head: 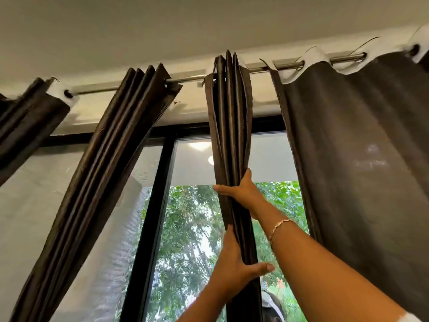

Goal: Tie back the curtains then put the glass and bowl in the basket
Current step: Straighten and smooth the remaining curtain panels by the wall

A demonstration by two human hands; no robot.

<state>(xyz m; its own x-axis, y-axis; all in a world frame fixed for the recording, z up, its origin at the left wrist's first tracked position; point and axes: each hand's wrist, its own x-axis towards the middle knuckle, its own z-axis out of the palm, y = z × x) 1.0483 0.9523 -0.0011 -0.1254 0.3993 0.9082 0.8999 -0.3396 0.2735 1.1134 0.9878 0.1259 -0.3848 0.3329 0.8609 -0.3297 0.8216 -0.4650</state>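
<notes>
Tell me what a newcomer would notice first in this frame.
Two raised hands squeeze one dark brown gathered curtain in mid-frame: the right hand, with a bracelet on its wrist, grips it higher and the left hand lower. Behind it, the window shows green trees. A wider curtain panel hangs spread out on the right from the metal rod.

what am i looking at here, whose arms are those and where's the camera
There is no machine: a person works with bare hands, and the one picture comes from a camera on their head, tilted up at a window. Both hands grip the gathered curtain hanging from the rod: the right hand, a bracelet on its wrist, is higher up, and the left hand is below it. Another bunched curtain hangs to the left, a spread curtain to the right.
</notes>
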